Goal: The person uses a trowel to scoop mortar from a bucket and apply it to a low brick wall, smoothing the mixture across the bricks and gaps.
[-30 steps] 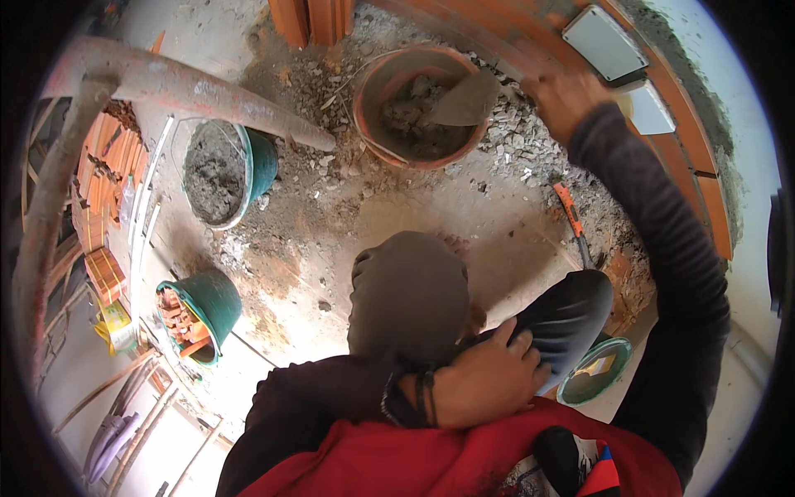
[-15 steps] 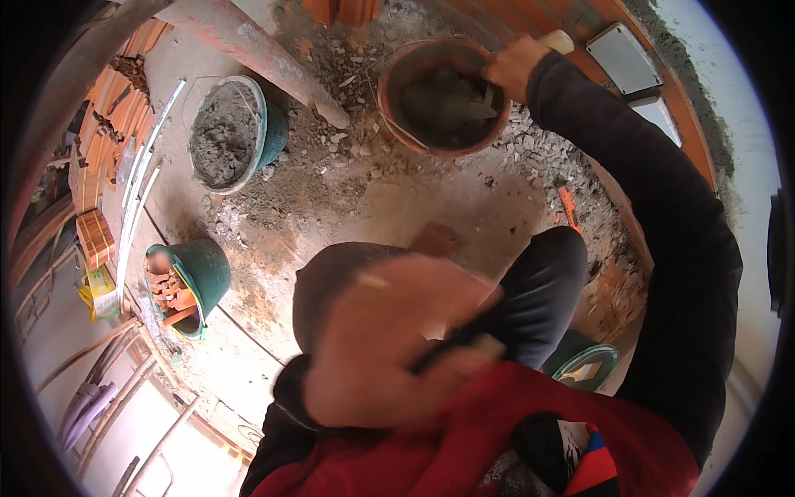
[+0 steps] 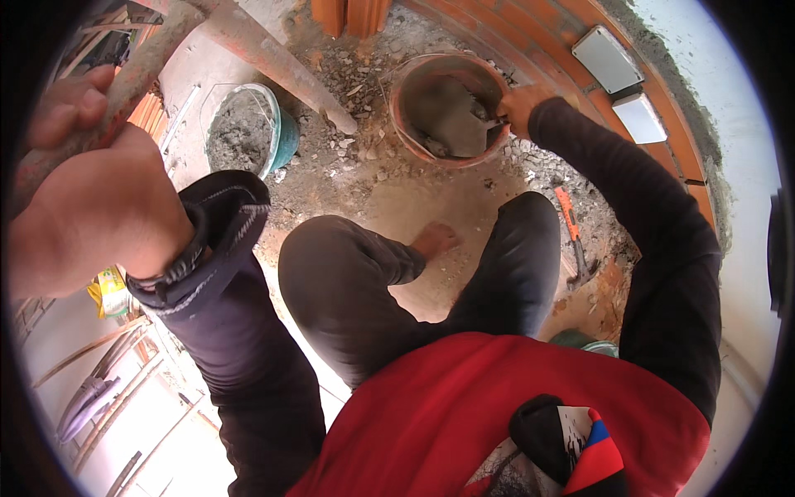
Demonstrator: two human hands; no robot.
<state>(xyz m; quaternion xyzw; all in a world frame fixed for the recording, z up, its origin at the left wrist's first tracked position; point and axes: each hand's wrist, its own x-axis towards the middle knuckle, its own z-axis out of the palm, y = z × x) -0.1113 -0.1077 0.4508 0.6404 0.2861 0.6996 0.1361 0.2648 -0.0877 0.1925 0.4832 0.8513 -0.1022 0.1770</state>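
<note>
Right hand (image 3: pixel 523 109) at the right rim of the orange bucket (image 3: pixel 403 101), fingers closed on a trowel (image 3: pixel 454 123); grip mostly hidden by the hand. Trowel blade sits inside the bucket, over dark grey mix. Left hand (image 3: pixel 108 203) raised at far left, fingers curled around a slanting pole (image 3: pixel 156 51). Green bucket (image 3: pixel 286 141) of grey mix left of the orange one. Hammer (image 3: pixel 570 217), orange-handled, on the rubble-strewn floor (image 3: pixel 373 195) near the right knee.
</note>
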